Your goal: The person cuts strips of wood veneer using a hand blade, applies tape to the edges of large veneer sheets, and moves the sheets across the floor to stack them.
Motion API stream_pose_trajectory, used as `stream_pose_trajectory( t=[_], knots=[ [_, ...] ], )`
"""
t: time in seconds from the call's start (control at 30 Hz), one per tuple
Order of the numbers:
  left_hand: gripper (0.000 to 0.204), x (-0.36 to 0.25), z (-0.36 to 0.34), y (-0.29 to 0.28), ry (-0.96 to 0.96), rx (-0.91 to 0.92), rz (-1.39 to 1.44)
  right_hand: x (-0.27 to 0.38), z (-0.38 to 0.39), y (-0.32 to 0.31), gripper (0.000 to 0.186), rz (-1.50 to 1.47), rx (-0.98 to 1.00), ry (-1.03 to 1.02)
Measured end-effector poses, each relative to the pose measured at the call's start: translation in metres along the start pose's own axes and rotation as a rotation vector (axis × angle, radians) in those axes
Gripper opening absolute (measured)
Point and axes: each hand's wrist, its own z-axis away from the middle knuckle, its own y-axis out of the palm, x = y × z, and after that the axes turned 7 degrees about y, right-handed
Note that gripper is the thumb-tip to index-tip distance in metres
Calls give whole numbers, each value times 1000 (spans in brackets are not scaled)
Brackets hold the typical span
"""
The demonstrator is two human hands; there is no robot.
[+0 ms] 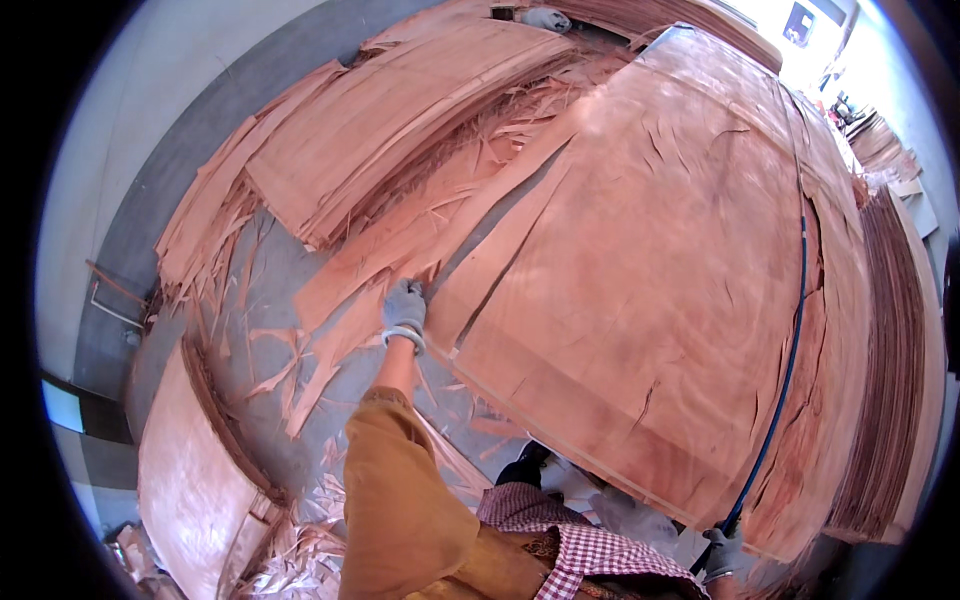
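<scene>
A broad stack of thin reddish wood veneer sheets spreads in front of me, with splits along its left and right sides. My left hand, in a grey glove with a pale band at the wrist, is at the stack's near left corner. Its fingers are closed on the end of a veneer strip, which a dark gap separates from the main sheet. At the lower right, my right hand, also gloved in grey, grips the near end of a long dark blue rod. The rod runs away along the stack's right side.
Another veneer pile lies at the far left, with torn scraps over the grey floor beside it. A curved stack stands at the near left. To the right rises a tall stack of dark-edged sheets.
</scene>
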Motion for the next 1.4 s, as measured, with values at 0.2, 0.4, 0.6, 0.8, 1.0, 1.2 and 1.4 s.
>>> stream_pose_trajectory(
  t=[0.2, 0.4, 0.6, 0.8, 1.0, 1.2, 1.4],
  knots=[
    [21, -18, 11, -31, 105, -116, -279, -3, 12, -3, 29, 41, -20, -29],
    [13, -68, 28, -76, 453, -347, -302, 7, 25, -8, 26, -5, -86, 33],
    [20, -115, 91, -90, 634, -8, -377, 21, 24, -6, 25, -69, -35, 29],
    [43, -109, 115, -25, 386, 175, 467, 14, 16, -7, 31, -126, 19, 73],
    [54, -85, 127, 7, 383, 159, 260, -15, -6, -3, 36, -81, -152, 82],
    [52, -80, 106, 28, 401, 265, 473, -21, -10, -1, 23, 225, -259, -103],
    [54, -95, 90, 39, 478, 259, 689, -8, -22, 8, 26, 74, -248, -98]
  ],
)
